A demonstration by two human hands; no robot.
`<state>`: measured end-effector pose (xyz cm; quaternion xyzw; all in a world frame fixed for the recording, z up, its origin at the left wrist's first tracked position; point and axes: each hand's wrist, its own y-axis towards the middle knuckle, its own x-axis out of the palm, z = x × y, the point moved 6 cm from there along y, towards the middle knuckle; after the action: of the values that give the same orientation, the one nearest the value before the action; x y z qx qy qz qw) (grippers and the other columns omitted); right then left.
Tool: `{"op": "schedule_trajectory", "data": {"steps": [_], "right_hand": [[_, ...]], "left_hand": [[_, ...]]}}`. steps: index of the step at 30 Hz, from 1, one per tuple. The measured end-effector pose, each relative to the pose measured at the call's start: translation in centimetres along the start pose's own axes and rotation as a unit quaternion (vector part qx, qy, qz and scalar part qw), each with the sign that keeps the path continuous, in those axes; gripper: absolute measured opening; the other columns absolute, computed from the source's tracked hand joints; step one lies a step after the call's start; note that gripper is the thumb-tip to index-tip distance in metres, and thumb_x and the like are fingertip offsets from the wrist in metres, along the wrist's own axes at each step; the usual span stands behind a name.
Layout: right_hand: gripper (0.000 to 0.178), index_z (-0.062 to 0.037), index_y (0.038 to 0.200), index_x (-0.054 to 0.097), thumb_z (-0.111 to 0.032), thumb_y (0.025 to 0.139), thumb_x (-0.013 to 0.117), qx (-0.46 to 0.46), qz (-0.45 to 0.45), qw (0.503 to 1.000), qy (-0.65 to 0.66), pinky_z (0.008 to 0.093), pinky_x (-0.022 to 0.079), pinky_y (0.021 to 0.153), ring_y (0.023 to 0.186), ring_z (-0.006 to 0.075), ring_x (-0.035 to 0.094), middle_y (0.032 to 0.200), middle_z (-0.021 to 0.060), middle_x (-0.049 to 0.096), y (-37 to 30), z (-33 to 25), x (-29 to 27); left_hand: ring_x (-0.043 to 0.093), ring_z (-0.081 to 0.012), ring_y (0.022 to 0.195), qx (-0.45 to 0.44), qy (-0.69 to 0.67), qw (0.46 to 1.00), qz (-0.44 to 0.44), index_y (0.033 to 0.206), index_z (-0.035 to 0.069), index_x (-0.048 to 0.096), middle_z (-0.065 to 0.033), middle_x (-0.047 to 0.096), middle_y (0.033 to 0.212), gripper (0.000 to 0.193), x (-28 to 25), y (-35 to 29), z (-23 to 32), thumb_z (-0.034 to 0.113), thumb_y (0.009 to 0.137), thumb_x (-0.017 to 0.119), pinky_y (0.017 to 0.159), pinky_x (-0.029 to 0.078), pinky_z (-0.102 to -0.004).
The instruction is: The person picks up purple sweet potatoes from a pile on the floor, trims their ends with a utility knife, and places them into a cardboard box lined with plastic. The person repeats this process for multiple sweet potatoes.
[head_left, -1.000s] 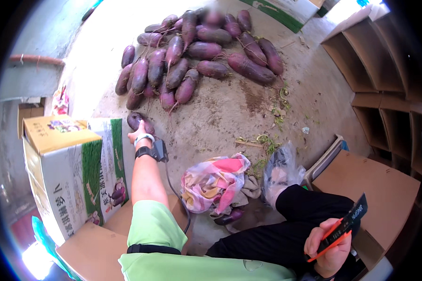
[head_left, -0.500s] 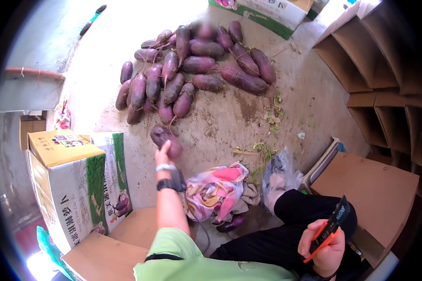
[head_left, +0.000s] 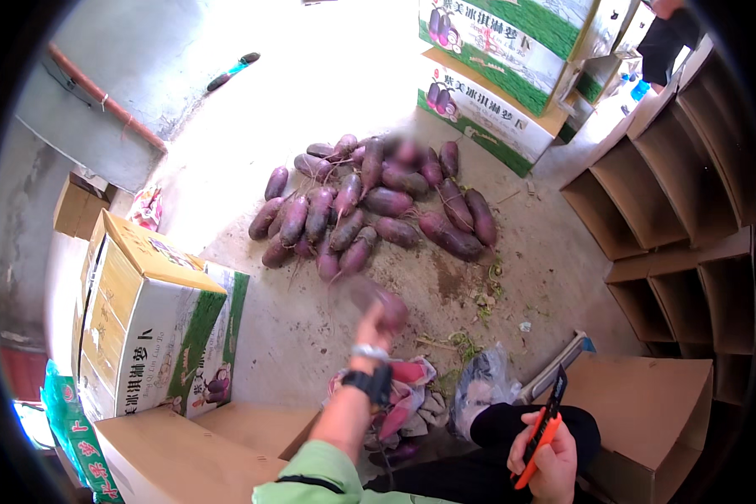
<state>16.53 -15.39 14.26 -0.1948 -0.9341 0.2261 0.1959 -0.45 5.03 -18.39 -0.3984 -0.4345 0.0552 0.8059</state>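
Note:
My left hand (head_left: 375,329) is closed round a purple radish (head_left: 388,307), blurred by motion, above the floor just on my side of a heap of purple radishes (head_left: 317,214). Thin roots trail from several of the heaped ones. At the lower right, my right hand (head_left: 553,460) is wrapped round the orange handle of a black-and-orange utility knife (head_left: 543,435), its dark end tilted upward. Below my left forearm's wrist strap lies a crumpled pink and white cloth (head_left: 405,401), with another purple radish (head_left: 395,454) partly hidden near my leg.
Printed cartons stand at the left (head_left: 172,336) and far right (head_left: 487,118). Open brown cardboard boxes (head_left: 647,197) are stacked along the right, with another box (head_left: 638,412) beside my knee. A clear plastic bag (head_left: 485,382) covers my foot; leafy scraps (head_left: 464,344) litter the floor.
The view has tilted up, showing more cartons and part of another person at the far right. My left hand has carried the radish rightward along the heap's near side. The knife stays in my right hand.

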Motion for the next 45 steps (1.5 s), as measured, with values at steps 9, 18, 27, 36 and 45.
{"op": "schedule_trajectory", "data": {"steps": [9,18,27,36,45], "right_hand": [[0.063,0.0019,0.122,0.042,-0.042,0.082,0.062,-0.006,-0.006,1.000,0.009,0.0205,0.038,0.051,0.058,0.0105,0.048,0.076,0.0060,0.052,-0.4,0.3,-0.7],[0.052,0.0043,0.117,0.043,-0.033,0.084,0.061,-0.038,-0.026,0.999,0.023,0.0259,0.042,0.048,0.052,0.0147,0.049,0.071,0.0133,0.056,0.1,1.2,-1.1],[0.065,0.0036,0.119,0.043,-0.043,0.080,0.065,0.036,-0.056,0.995,0.074,0.0195,0.035,0.052,0.058,0.0101,0.046,0.074,0.0077,0.053,-0.2,0.3,-1.1],[0.062,0.0030,0.120,0.043,-0.042,0.082,0.063,0.029,-0.086,0.989,0.113,0.0194,0.036,0.054,0.061,0.0100,0.047,0.077,0.0086,0.054,-0.2,-0.2,-1.9],[0.061,0.0024,0.123,0.041,-0.039,0.083,0.062,0.039,-0.124,0.978,0.160,0.0192,0.036,0.056,0.064,0.0083,0.047,0.081,0.0082,0.055,0.1,-0.3,-2.1]], "left_hand": [[0.046,-0.0257,0.112,0.464,0.018,0.885,-0.035,0.139,0.008,0.013,-0.0158,0.032,0.136,0.073,17.9,0.9,30.8,0.024,0.086,0.060,0.084,0.049,-0.0359],[0.057,-0.0107,0.065,0.303,0.392,0.867,0.050,0.101,0.005,0.056,-0.0025,0.059,0.078,0.020,3.2,5.1,13.0,0.012,0.083,0.059,0.051,0.046,-0.0235],[0.057,-0.0186,0.085,0.223,0.656,0.720,-0.048,0.108,0.006,0.056,-0.0084,0.058,0.102,0.033,8.4,8.6,-2.3,0.016,0.077,0.064,0.072,0.049,-0.0331],[0.025,-0.0263,0.133,0.348,0.917,0.168,-0.100,0.124,0.013,0.047,-0.0065,0.038,0.136,0.046,20.0,13.0,-4.9,0.009,0.079,0.051,0.106,0.019,-0.0531],[0.048,-0.0241,0.110,0.321,0.932,0.061,-0.158,0.107,0.018,0.057,-0.0064,0.052,0.108,0.029,20.2,14.1,-6.6,0.015,0.079,0.054,0.092,0.037,-0.0437]]}}
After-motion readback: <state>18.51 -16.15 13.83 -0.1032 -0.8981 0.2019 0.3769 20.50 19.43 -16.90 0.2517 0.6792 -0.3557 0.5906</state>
